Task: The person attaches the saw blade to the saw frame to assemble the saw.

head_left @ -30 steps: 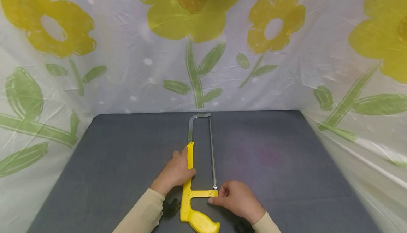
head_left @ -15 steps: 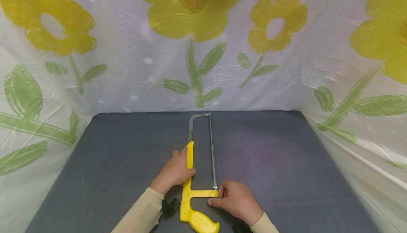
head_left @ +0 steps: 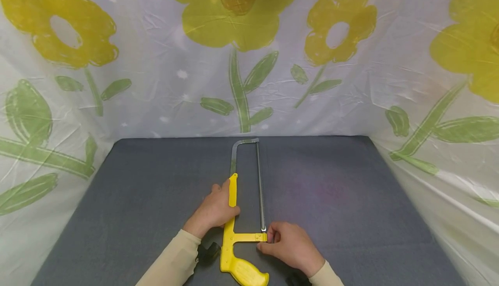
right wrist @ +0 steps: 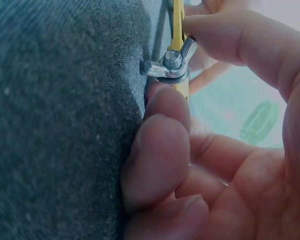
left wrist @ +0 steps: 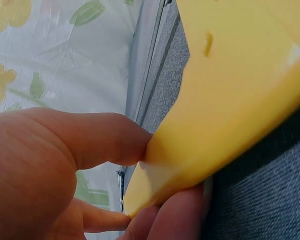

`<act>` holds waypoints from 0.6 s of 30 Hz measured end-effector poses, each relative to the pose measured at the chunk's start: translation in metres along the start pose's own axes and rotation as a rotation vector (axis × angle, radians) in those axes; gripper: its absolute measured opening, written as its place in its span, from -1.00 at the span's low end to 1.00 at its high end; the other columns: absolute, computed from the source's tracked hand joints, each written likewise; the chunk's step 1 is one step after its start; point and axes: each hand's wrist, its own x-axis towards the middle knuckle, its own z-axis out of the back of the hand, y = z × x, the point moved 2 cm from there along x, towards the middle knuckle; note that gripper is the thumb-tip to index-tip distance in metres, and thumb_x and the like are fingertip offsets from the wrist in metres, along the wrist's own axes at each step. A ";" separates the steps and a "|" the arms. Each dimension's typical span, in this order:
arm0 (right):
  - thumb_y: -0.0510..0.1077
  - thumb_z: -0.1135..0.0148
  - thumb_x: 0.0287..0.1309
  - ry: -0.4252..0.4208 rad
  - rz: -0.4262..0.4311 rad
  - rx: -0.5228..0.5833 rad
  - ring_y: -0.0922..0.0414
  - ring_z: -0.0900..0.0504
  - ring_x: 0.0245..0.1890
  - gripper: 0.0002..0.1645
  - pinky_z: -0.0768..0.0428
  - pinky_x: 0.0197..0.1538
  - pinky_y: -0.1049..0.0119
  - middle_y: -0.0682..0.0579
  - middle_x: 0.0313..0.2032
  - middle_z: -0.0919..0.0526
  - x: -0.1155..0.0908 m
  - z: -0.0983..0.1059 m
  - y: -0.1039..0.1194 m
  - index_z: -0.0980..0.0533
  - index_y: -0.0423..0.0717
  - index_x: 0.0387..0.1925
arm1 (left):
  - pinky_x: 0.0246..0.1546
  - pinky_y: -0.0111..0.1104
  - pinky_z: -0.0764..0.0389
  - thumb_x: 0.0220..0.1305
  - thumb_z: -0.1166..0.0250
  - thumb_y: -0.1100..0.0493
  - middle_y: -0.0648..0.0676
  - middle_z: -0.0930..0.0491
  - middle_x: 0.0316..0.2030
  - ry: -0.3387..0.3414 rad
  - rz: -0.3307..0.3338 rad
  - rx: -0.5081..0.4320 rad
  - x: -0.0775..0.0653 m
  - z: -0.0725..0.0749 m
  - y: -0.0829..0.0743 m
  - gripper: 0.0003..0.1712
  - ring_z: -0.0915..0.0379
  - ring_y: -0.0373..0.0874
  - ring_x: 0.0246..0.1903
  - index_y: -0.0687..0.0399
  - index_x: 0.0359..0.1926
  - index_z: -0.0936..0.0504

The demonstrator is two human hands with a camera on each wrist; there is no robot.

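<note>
A hacksaw with a yellow handle and frame [head_left: 244,237] lies on the dark grey cloth, its silver blade [head_left: 260,186] on the right side and its tip pointing away from me. My left hand [head_left: 214,208] grips the yellow back of the frame; in the left wrist view thumb and fingers pinch the yellow part [left wrist: 230,90] from both sides. At the near end of the blade is my right hand [head_left: 290,245]. The right wrist view shows a metal wing nut [right wrist: 177,70] there, the thumb on one wing and a curled finger just under the other.
Dark grey cloth [head_left: 331,182] covers the table. White curtains [head_left: 156,104] printed with yellow flowers hang behind it and along both sides. Black wrist gear [head_left: 209,253] sits under the left sleeve, close to the saw handle.
The right thumb and fingers have shifted very slightly at the near end of the blade. My left hand and the hacksaw have stayed in place.
</note>
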 end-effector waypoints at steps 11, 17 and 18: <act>0.22 -0.58 0.10 0.022 0.021 0.019 0.25 -0.32 -0.66 -0.64 -0.23 -0.56 0.35 0.24 -0.64 -0.42 0.000 0.003 -0.002 -0.56 0.21 -0.50 | -0.62 -0.33 -0.63 0.28 -0.47 0.16 0.39 -0.36 0.18 0.009 -0.008 -0.008 0.000 0.001 0.000 0.14 -0.53 -0.02 -0.51 0.14 0.74 -0.04; 0.21 -0.56 0.11 0.032 0.033 0.015 0.26 -0.35 -0.65 -0.67 -0.28 -0.55 0.35 0.25 -0.62 -0.45 0.000 0.003 -0.003 -0.57 0.23 -0.49 | -0.64 -0.35 -0.62 0.28 -0.47 0.16 0.39 -0.36 0.19 0.007 0.001 -0.020 0.001 0.000 0.002 0.15 -0.53 -0.02 -0.53 0.14 0.74 -0.03; 0.21 -0.56 0.12 0.037 0.034 0.019 0.26 -0.35 -0.65 -0.67 -0.28 -0.55 0.35 0.25 -0.62 -0.45 0.000 0.003 -0.004 -0.58 0.23 -0.49 | -0.65 -0.36 -0.62 0.28 -0.47 0.16 0.39 -0.36 0.18 0.009 0.001 -0.022 0.001 0.000 0.002 0.15 -0.53 -0.02 -0.53 0.14 0.74 -0.03</act>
